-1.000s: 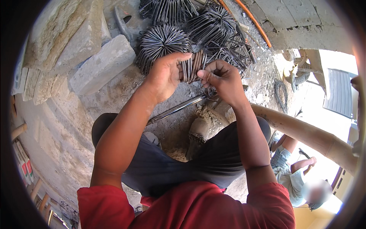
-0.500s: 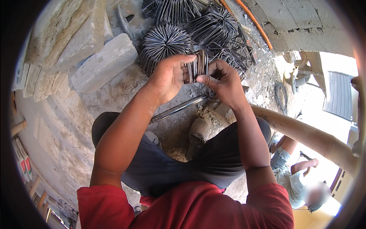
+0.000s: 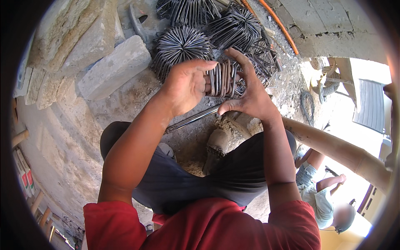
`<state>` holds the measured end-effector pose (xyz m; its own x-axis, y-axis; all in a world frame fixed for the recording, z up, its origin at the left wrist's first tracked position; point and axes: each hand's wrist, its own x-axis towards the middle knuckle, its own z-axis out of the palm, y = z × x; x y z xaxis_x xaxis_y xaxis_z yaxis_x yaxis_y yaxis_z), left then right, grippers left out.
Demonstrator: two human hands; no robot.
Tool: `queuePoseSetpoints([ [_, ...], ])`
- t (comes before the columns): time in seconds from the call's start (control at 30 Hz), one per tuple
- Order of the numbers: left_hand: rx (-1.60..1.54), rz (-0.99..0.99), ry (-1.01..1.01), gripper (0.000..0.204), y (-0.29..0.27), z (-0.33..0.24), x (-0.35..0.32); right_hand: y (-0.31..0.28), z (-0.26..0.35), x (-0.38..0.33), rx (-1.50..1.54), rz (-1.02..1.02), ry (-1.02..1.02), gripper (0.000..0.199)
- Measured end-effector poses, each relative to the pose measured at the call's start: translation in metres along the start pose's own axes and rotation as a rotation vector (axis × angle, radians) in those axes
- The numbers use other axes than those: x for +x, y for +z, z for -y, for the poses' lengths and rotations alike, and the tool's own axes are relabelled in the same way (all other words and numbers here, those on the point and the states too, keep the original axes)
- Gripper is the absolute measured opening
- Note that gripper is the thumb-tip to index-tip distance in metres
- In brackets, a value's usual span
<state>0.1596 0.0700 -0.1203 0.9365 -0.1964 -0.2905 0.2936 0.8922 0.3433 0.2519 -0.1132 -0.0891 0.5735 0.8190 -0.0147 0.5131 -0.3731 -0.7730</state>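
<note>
A row of bent steel rebar stirrups [image 3: 222,78] hangs on the fingers of my left hand [image 3: 185,85], which pass inside the loops. The left thumb stretches along above them. My right hand [image 3: 252,93] is at the right end of the row, thumb and forefinger spread wide apart. Some of its other fingers are partly hidden behind the stirrups, so I cannot tell whether they touch. Just beyond my hands lies a round bundle of stirrups [image 3: 183,43] on the ground, with another bundle [image 3: 235,27] to its right.
A pale stone block [image 3: 114,68] lies at the left. Metal bars [image 3: 193,118] lie on the ground below my hands. A thick bamboo pole [image 3: 333,143] runs off to the right, where another person [image 3: 318,196] is. An orange pipe [image 3: 279,25] lies at the far right.
My right hand has opened from a pinch on the stirrups and spread its fingers. More of the stirrup row now shows, reaching further right. The left hand has barely moved.
</note>
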Motion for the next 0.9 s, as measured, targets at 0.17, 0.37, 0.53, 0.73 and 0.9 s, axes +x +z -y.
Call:
queuePoseSetpoints([
  [0.17,-0.037,0.053,-0.021,0.034,0.002,-0.004,-0.006,0.007,0.007,0.001,0.319,0.066,0.116,0.109],
  [0.37,-0.003,0.024,-0.098,0.031,0.002,-0.008,-0.010,0.015,0.014,0.000,0.175,0.005,-0.005,0.096],
  [0.53,0.033,-0.018,-0.052,0.032,0.002,-0.009,-0.011,0.017,0.005,0.003,0.134,0.030,-0.101,0.108],
  [0.73,0.119,0.069,0.080,0.038,-0.002,-0.016,-0.008,-0.050,-0.040,-0.011,0.029,-0.090,0.472,0.073],
  [0.9,0.168,-0.009,0.209,0.039,-0.005,-0.020,-0.009,-0.006,-0.117,-0.014,-0.592,0.251,0.788,0.048],
])
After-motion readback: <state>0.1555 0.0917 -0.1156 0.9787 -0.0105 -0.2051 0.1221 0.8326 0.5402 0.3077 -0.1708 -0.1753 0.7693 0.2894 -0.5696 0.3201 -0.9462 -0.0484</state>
